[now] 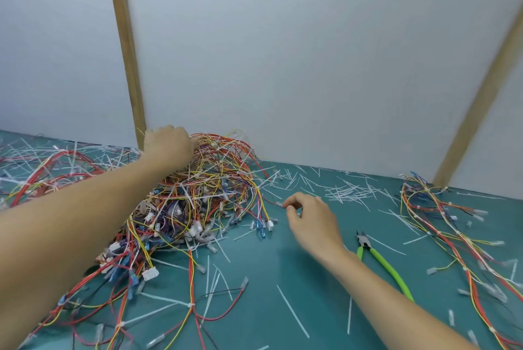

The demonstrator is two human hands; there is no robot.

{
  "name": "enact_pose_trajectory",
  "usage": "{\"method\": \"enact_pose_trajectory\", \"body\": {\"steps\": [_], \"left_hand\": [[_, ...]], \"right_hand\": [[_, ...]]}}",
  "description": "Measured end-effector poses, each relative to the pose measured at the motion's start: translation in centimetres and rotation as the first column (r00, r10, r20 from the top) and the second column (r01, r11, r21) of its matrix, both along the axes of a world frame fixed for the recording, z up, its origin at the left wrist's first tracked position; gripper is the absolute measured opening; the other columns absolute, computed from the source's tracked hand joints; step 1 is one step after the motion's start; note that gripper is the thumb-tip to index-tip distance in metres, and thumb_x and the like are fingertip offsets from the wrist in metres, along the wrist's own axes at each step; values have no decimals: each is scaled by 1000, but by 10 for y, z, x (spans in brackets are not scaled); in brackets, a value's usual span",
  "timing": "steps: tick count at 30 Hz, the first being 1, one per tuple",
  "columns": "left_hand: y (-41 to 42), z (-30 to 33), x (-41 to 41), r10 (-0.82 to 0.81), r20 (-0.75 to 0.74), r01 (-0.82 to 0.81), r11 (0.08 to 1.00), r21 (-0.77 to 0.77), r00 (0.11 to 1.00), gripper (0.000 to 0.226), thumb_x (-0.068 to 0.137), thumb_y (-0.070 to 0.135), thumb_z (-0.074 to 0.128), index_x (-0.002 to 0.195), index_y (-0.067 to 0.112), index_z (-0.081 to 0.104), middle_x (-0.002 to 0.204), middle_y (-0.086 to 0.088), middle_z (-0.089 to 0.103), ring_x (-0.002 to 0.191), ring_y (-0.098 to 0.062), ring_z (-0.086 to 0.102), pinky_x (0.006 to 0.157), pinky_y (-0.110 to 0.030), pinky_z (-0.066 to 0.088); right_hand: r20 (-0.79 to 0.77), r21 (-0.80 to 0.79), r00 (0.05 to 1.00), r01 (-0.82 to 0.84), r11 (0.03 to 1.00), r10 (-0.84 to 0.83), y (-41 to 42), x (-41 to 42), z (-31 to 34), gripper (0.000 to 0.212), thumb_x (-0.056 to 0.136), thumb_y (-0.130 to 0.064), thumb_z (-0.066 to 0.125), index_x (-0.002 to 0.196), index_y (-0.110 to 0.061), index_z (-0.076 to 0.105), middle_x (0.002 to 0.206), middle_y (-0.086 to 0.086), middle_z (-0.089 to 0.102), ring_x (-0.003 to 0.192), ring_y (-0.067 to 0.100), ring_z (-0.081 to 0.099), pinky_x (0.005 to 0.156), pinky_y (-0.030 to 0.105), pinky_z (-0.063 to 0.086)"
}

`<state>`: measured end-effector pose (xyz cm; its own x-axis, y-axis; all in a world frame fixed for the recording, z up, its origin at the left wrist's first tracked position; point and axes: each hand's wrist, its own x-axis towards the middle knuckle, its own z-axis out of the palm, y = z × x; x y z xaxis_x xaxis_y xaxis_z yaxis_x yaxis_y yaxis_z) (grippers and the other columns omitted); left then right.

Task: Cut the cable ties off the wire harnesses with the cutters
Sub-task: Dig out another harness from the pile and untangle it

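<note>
A big tangled heap of wire harnesses (203,194), red, yellow, orange and blue with white cable ties and clear connectors, lies on the green mat. My left hand (167,146) reaches to the far top of the heap and its curled fingers grip wires there. Just right of the heap, my right hand (311,219) pinches the clear end of a red wire (278,204) that trails out of it. The cutters (376,256), with bright green handles, lie on the mat to the right of my right wrist, in neither hand.
Cut white tie ends (348,191) litter the green mat (268,279). More harnesses lie at the far left (56,168) and along the right edge (452,236). A white wall with wooden battens (127,47) closes the back of the bench.
</note>
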<state>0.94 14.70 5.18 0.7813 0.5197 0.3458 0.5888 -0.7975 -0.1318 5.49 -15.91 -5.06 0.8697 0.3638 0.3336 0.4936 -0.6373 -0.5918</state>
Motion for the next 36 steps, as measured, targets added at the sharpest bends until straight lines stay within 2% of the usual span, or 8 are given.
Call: {"method": "enact_pose_trajectory", "body": {"steps": [3, 6, 12, 19, 24, 30, 32, 36], "left_hand": [[6, 6, 3, -1, 41, 6, 993, -115, 999, 31, 97, 30, 55, 72, 12, 49, 85, -9, 67, 72, -26, 57, 79, -36, 42], [7, 16, 2, 17, 49, -16, 1000, -18, 999, 16, 88, 18, 61, 73, 14, 58, 63, -2, 53, 63, -24, 50, 78, -36, 38], [6, 38, 11, -166, 213, 148, 984, 98, 963, 16, 93, 19, 56, 104, 17, 66, 117, -13, 56, 112, -34, 51, 92, -47, 40], [-54, 5, 9, -552, -179, 577, 804, 143, 814, 28, 98, 35, 50, 119, 24, 64, 122, 1, 64, 114, -22, 59, 108, -43, 38], [-83, -31, 23, -334, -473, 422, 902, 91, 815, 45, 98, 35, 57, 137, 14, 50, 131, -7, 58, 120, -28, 57, 92, -41, 51], [-75, -12, 25, -472, -70, 465, 880, -92, 879, 25, 89, 9, 59, 94, 26, 76, 99, 2, 75, 94, -25, 68, 77, -37, 56], [-61, 4, 20, -477, 144, 498, 847, -185, 867, 27, 90, 9, 58, 97, 28, 76, 97, 3, 75, 93, -25, 68, 77, -36, 55], [-27, 26, 10, -448, 173, 479, 790, -382, 877, 49, 81, 1, 57, 123, 24, 68, 126, -2, 64, 117, -24, 58, 93, -35, 48]], "right_hand": [[-20, -9, 1000, 9, 1000, -9, -3, 1, -1, 21, 100, -24, 51, 101, -33, 70, 99, -17, 66, 96, 7, 50, 72, 30, 38], [-26, -12, 1000, 14, 1000, -14, -5, 2, -2, 22, 100, -24, 50, 100, -34, 70, 97, -18, 65, 96, 6, 51, 71, 30, 38], [-62, 13, 997, 41, 999, -40, -7, 5, -1, 24, 100, -24, 51, 94, -36, 71, 92, -20, 62, 95, 9, 54, 70, 30, 41], [-89, 29, 996, 32, 999, -30, -4, 2, -11, 23, 99, -24, 51, 91, -37, 68, 86, -22, 59, 91, 9, 55, 67, 28, 37], [-73, 10, 997, 24, 1000, -23, 1, -2, -13, 20, 97, -26, 51, 93, -36, 68, 87, -22, 61, 92, 9, 54, 66, 29, 38], [-142, -89, 990, -39, 995, 26, 4, -2, -19, 16, 96, -33, 53, 105, -35, 66, 92, -22, 66, 90, 9, 59, 70, 29, 40], [-181, -96, 983, -59, 994, 40, 9, -5, -21, 21, 96, -34, 53, 113, -35, 65, 92, -23, 63, 93, 9, 59, 69, 29, 39], [-161, -103, 986, -70, 992, 53, 19, -11, -27, 24, 98, -33, 53, 120, -30, 64, 100, -18, 66, 104, 13, 60, 76, 31, 43]]}}
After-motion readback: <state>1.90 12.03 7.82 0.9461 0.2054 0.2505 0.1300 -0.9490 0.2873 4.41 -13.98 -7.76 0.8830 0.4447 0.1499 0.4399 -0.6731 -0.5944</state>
